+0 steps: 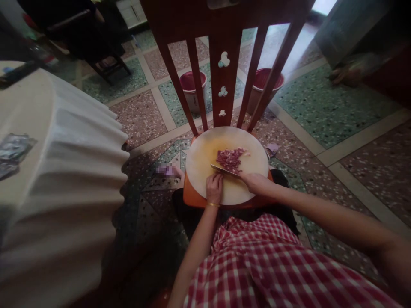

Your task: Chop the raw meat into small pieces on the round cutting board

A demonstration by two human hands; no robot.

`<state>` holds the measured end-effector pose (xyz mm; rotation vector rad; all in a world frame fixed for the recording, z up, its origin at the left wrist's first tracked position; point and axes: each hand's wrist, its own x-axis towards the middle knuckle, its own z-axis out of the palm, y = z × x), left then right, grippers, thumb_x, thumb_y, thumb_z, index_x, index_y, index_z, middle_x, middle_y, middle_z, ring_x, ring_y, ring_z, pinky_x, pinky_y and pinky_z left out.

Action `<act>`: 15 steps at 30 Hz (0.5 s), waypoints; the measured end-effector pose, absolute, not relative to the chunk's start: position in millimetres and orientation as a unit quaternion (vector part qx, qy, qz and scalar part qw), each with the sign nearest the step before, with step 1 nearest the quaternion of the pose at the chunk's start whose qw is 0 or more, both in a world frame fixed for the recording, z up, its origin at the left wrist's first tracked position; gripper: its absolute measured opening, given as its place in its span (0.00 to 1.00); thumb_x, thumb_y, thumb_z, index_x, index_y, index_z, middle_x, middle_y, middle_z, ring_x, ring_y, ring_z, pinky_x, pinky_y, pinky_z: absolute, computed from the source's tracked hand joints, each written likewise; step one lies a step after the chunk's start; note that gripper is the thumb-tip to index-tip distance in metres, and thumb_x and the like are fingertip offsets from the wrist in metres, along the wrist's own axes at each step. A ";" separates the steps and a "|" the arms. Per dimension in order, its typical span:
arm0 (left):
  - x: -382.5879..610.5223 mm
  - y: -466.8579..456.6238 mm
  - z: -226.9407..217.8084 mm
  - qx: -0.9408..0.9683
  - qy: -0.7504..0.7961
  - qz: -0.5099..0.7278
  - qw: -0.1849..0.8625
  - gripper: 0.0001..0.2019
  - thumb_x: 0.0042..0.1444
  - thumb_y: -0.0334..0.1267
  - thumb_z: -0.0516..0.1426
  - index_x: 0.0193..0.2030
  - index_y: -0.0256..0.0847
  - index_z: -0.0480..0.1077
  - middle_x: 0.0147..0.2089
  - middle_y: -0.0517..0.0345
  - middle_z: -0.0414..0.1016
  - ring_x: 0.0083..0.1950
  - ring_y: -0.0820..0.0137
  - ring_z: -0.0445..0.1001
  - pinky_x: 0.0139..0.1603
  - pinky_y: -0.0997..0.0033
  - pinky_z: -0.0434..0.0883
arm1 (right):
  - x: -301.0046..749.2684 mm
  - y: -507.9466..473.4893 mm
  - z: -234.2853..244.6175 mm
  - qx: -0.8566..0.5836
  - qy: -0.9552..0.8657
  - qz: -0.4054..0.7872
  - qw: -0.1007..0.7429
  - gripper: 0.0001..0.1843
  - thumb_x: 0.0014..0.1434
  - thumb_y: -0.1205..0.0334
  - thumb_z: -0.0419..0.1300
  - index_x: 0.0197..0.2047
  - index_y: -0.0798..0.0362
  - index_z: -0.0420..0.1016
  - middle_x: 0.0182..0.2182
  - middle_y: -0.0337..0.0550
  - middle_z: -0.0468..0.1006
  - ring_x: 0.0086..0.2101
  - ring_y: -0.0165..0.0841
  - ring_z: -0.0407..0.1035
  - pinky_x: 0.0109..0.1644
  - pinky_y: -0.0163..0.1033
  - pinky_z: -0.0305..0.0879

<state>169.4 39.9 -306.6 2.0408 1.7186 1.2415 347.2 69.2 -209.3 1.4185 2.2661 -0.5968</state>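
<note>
A round whitish cutting board [199,147], stained yellow toward its upper left, rests on the orange-brown seat of a wooden chair in front of me. Chopped red meat [229,159] with pale bits lies in a small heap just right of the board's middle. My right hand [255,183] is closed around the handle of a knife [224,170]. The blade slants across the board along the near side of the meat. On the board just below the blade, my left hand [214,186] lies with its fingers extended. Nothing shows in it, though what is under the fingertips is hidden.
The chair back [221,25] rises beyond the board, with two bins [194,100] [255,96] behind it. To the left stands a cloth-covered table [77,128] with crumpled foil [14,147] on it. A dark chair [107,64] is at the upper left.
</note>
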 end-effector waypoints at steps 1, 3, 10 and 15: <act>169.5 39.6 -305.5 0.682 0.582 0.430 0.103 0.09 0.59 0.33 0.50 0.43 0.35 0.68 0.40 0.49 0.71 0.44 0.68 0.66 0.46 0.65 0.67 | 352.2 67.0 -206.3 0.512 0.806 -0.215 0.202 0.23 0.57 0.68 0.39 0.55 0.54 0.55 0.42 0.50 0.69 0.41 0.31 0.67 0.43 0.32 0.60; 169.2 38.7 -304.5 0.673 0.585 0.440 0.099 0.08 0.58 0.32 0.50 0.43 0.34 0.68 0.40 0.48 0.71 0.43 0.68 0.66 0.46 0.65 0.67 | 353.1 64.1 -201.3 0.511 0.810 -0.214 0.193 0.23 0.56 0.68 0.40 0.56 0.53 0.54 0.42 0.49 0.70 0.42 0.31 0.67 0.43 0.32 0.60; 167.3 38.2 -312.0 0.695 0.582 0.405 0.119 0.10 0.58 0.30 0.48 0.44 0.36 0.67 0.39 0.48 0.70 0.44 0.66 0.67 0.45 0.64 0.67 | 328.8 66.0 -201.7 0.474 0.841 -0.195 0.176 0.26 0.57 0.68 0.40 0.60 0.52 0.49 0.45 0.50 0.67 0.42 0.28 0.66 0.42 0.30 0.59; 167.4 42.0 -312.7 0.703 0.579 0.405 0.075 0.08 0.58 0.31 0.48 0.38 0.35 0.67 0.33 0.50 0.69 0.37 0.67 0.66 0.39 0.66 0.68 | 287.3 89.6 -203.0 0.463 0.842 -0.211 0.181 0.20 0.61 0.62 0.37 0.53 0.58 0.56 0.41 0.52 0.69 0.41 0.27 0.66 0.45 0.29 0.59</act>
